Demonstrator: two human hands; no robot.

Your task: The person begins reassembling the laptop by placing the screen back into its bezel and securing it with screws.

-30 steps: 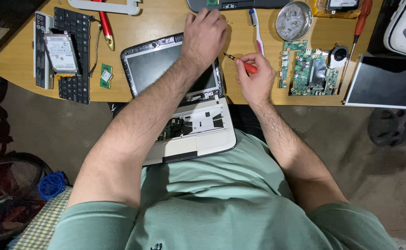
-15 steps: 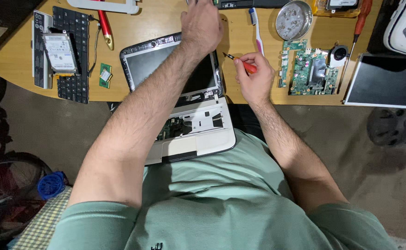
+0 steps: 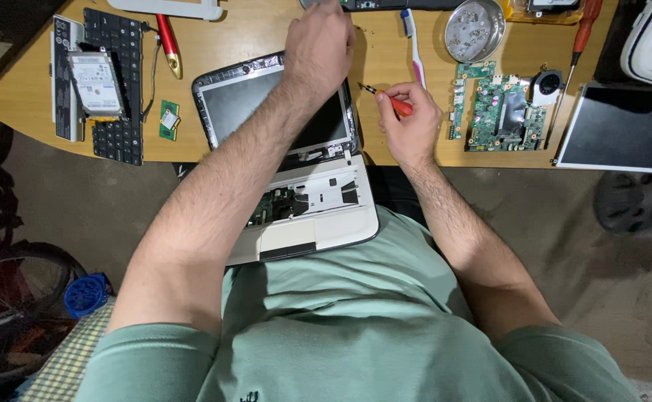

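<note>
Screwdriver [image 3: 394,102] sits clamped in the right hand [image 3: 409,119], tip raised. Left hand [image 3: 318,46] reaches beyond the opened laptop [image 3: 296,179] across the worktop [image 3: 266,30]; its grip cannot be told.

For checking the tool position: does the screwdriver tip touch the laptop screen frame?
Apart. In the head view, the screwdriver tip in the right hand points over bare table, clear of the laptop.

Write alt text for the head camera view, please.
A person's right hand grips an orange-handled screwdriver beside a dismantled small laptop, while the left hand reaches past its screen across a wooden desk strewn with a circuit board and keyboard.
</note>
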